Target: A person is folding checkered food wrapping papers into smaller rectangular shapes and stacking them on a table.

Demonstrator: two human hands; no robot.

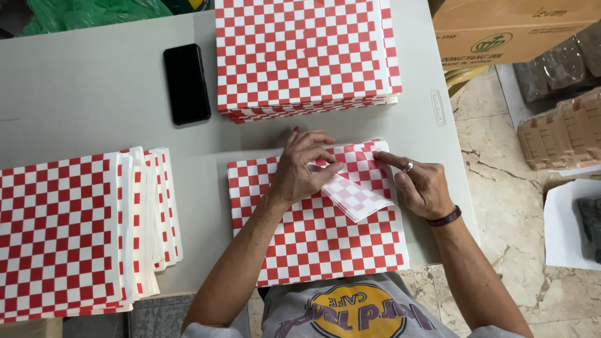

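Note:
A red-and-white checkered paper sheet lies on the grey table in front of me, its far right corner folded over so the pale underside shows. My left hand presses down on the folded flap with its fingers spread. My right hand, with a ring and a dark wristband, pinches the sheet's right edge beside the fold.
A tall stack of checkered sheets sits at the far side. Another fanned stack lies at the left. A black phone rests between them. Cardboard box and wrapped packs stand on the floor at right.

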